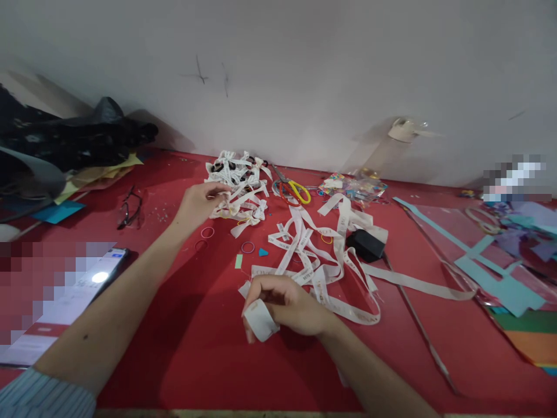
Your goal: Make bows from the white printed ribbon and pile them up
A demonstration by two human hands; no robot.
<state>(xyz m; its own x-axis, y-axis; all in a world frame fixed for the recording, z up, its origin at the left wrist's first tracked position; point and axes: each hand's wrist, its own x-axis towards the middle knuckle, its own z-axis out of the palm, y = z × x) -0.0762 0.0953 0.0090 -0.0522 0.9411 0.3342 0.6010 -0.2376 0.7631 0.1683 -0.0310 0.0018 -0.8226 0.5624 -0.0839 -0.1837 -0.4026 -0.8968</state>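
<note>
"Ribbon (261,320), the pale curled piece: where is it?"

"In the right hand (296,305), whose bent fingers (261,284) are clamped on it, above the red counter (195,360)."

"And the left hand (198,203)?"

"Its fingers reach the near left side of the white bows (248,212). I cannot tell whether they are together, apart or clamped on one."

"What lies around them?"

"Scissors (296,193) are right of the left fingers, past the bows. Loose printed strips (335,305) tangle beyond and right of the right fingers, with a black object (366,245) among them."
</note>
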